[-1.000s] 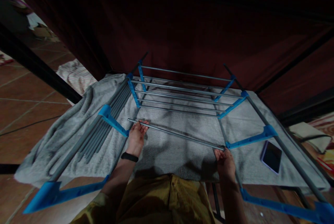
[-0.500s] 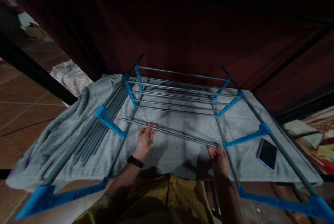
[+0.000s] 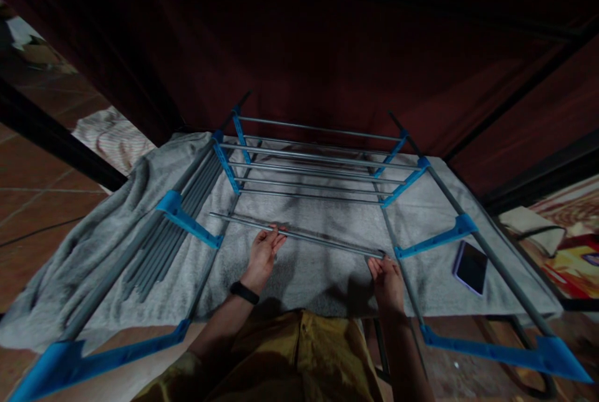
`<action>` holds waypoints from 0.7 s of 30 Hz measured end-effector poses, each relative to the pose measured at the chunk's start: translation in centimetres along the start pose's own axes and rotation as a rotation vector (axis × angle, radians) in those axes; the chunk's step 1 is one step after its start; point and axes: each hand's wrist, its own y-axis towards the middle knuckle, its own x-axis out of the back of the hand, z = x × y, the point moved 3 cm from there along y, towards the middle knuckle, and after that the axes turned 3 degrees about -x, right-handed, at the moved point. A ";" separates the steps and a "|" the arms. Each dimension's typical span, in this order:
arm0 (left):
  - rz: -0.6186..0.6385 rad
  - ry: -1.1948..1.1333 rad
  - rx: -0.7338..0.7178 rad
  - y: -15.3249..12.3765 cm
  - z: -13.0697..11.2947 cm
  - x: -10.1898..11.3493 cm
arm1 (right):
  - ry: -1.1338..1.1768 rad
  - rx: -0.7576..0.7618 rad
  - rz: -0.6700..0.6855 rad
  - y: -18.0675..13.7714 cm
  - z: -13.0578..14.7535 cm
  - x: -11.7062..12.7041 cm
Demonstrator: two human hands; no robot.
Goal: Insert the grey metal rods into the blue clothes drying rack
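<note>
A thin grey metal rod (image 3: 322,241) lies across both my hands, tilted slightly down to the right. My left hand (image 3: 264,252) pinches it left of its middle, and my right hand (image 3: 386,274) grips its right end with the fingertips. Around the rod stands a partly built rack of grey tubes with blue plastic brackets; one left bracket (image 3: 189,220) and one right bracket (image 3: 437,238) flank my hands. Several crossbars (image 3: 318,155) span the rack's far part. The held rod's left end reaches over the left lower tube, near the blue bracket.
Several loose grey rods (image 3: 173,227) lie in a bundle at the left on a grey blanket (image 3: 299,289). At the right a phone (image 3: 470,268) rests on the blanket. A dark red panel (image 3: 299,46) rises behind the rack. Striped cloth (image 3: 115,140) lies beyond at the left.
The view has shifted slightly, so the rack appears a little further left. Both hands keep their hold on the rod, which is a little less tilted.
</note>
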 end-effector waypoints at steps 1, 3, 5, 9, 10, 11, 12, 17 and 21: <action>0.014 0.005 -0.001 -0.1 0.2 -0.1 | 0.000 -0.007 0.006 -0.1 0.0 -0.2; 0.039 0.017 -0.004 -0.1 0.6 -0.3 | -0.003 -0.013 0.010 -0.3 -0.1 -0.5; 0.056 0.036 -0.001 -0.2 1.0 -0.4 | -0.016 -0.011 0.013 -0.4 -0.2 -0.8; 0.062 0.071 0.015 -0.2 1.7 -0.5 | -0.058 -0.002 0.024 -0.7 -0.4 -1.1; 0.062 0.075 0.014 -0.2 1.9 -0.5 | -0.059 -0.007 0.023 -0.8 -0.5 -1.2; 0.064 0.076 0.012 -0.3 2.0 -0.5 | -0.055 -0.017 0.020 -0.9 -0.6 -1.3; 0.068 0.076 0.009 -0.3 2.1 -0.5 | -0.046 -0.032 0.017 -1.0 -0.7 -1.5; 0.067 0.077 0.012 -0.4 2.2 -0.8 | -0.008 -0.086 -0.002 -1.5 -1.0 -2.0; 0.069 0.070 0.028 -0.5 2.2 -1.0 | -0.011 -0.104 -0.006 -1.6 -1.1 -2.3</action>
